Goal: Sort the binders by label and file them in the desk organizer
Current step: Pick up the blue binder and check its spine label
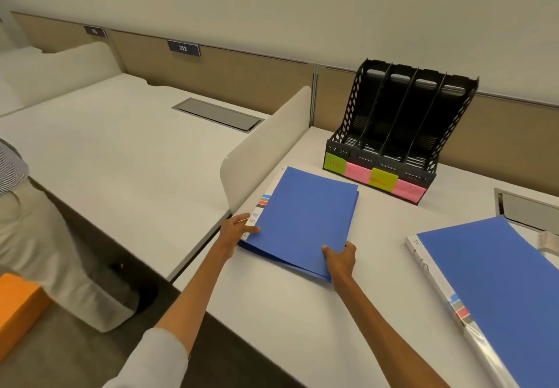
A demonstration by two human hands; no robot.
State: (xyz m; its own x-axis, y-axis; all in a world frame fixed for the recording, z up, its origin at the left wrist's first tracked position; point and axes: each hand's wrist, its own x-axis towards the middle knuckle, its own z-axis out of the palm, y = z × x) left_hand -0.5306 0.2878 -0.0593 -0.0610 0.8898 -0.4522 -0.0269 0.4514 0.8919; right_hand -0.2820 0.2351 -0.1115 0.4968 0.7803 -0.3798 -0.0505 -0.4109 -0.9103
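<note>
Four-slot organizer (390,121) stands beyond the blue binders (302,221).

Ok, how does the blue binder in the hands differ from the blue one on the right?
The held binder is gripped by the left hand at its spine and the right hand at its near corner; the right binder lies untouched. The right binder shows a metal ring and clear sleeves; the held binder shows neither. Both have blue covers and striped spine labels.

Blue binders (302,221) lie flat before the empty black organizer (402,133); another binder (499,291) lies right.
</note>
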